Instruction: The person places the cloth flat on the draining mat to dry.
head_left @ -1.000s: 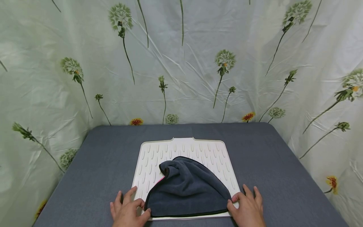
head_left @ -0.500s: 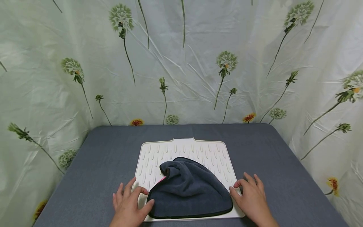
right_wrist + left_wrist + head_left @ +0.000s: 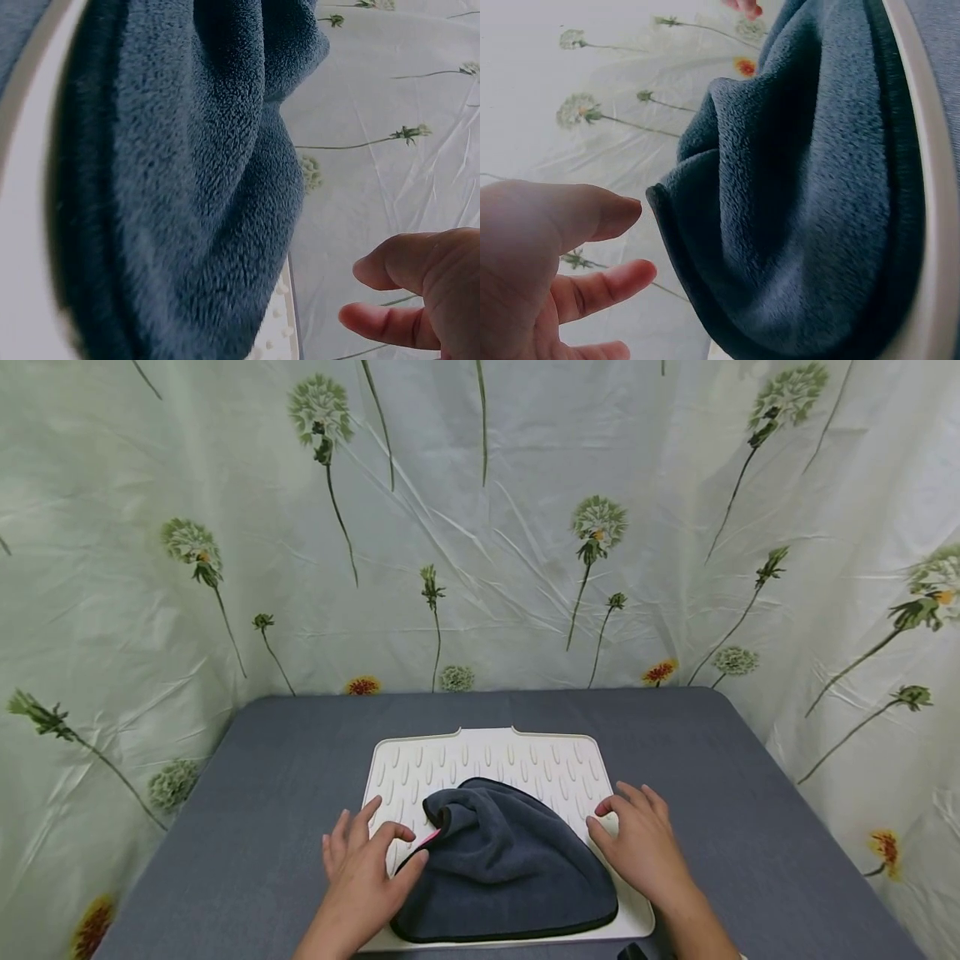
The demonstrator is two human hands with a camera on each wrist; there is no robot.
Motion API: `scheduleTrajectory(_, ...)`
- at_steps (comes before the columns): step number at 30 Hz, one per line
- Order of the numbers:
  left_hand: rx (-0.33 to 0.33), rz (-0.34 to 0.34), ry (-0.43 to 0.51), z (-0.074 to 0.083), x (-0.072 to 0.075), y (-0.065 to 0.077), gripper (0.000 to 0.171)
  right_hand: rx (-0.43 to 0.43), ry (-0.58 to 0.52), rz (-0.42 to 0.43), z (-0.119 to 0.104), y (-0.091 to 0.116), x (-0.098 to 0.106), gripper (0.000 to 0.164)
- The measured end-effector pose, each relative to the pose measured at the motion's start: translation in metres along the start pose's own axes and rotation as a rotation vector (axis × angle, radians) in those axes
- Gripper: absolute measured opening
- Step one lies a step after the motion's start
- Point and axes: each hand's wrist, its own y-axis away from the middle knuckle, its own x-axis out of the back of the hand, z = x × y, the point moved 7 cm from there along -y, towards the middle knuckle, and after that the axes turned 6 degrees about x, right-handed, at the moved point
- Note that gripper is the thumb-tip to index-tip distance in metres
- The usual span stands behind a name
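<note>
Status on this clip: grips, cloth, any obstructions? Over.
Left grip, right grip: both empty, apart from the dark cloth. Cloth rumpled on the white ridged mat. Nothing seen blocking either grip.

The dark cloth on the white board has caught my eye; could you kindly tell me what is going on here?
A person's left hand is poised at the left side of the dark cloth, and the right hand at its right; neither grips it. The cloth lies rumpled on the white board, with a bit of pink showing at its left edge. The board rests on the grey table.
</note>
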Motion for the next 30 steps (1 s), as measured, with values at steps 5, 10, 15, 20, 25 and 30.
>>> scheduleTrajectory(5,-0.043,0.046,0.014,0.008,0.001,-0.004,0.017,0.020,-0.005,0.009,-0.005,-0.007,-0.005,0.013)
scheduleTrajectory(10,-0.058,0.052,0.018,0.013,-0.002,-0.007,0.016,0.016,-0.005,0.003,-0.006,-0.012,-0.011,0.012)
scheduleTrajectory(15,-0.042,0.027,0.022,0.014,-0.007,-0.009,0.015,0.015,-0.006,-0.013,-0.008,-0.017,-0.020,0.012)
scheduleTrajectory(20,-0.010,-0.038,0.033,0.012,-0.013,-0.009,0.011,0.048,0.004,-0.006,-0.012,-0.020,-0.026,0.012)
scheduleTrajectory(25,-0.025,-0.021,0.042,0.014,-0.014,-0.009,0.011,0.076,0.022,-0.024,-0.019,-0.027,-0.032,0.011)
scheduleTrajectory(30,-0.062,0.028,0.062,0.018,-0.014,-0.009,0.012,0.098,0.038,-0.053,-0.026,-0.034,-0.040,0.012)
